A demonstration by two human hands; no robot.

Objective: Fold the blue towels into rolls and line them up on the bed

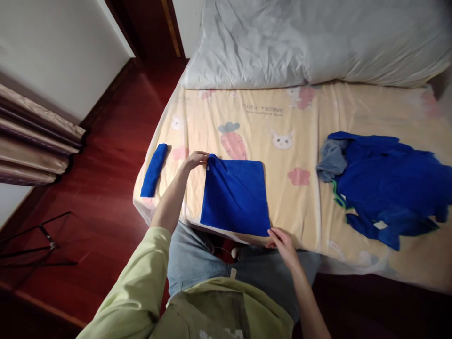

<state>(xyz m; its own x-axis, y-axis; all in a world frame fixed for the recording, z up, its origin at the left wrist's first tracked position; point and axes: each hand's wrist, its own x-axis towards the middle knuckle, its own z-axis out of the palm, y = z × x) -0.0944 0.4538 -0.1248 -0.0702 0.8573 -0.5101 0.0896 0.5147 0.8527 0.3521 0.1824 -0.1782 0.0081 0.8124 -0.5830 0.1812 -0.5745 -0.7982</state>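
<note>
A square blue cloth (236, 197) lies spread on the bed near its front edge, slightly rumpled at the far left corner. That corner is pinched between the fingers of my left hand (196, 160). My right hand (283, 245) grips the near right corner between thumb and fingers, at the mattress edge. To the left of my left hand rests a narrow blue cloth roll (154, 170). Well off to the right is a loose heap of blue cloths (391, 174), with a grey-blue piece (332, 160) at its left side.
The bed has a pale yellow sheet (282, 188) printed with rabbits and carrots. A large grey-white bedding bundle (282, 42) lies along its far side. On the red wooden floor at left stands a black metal stand (45, 242), below a striped curtain (35, 136).
</note>
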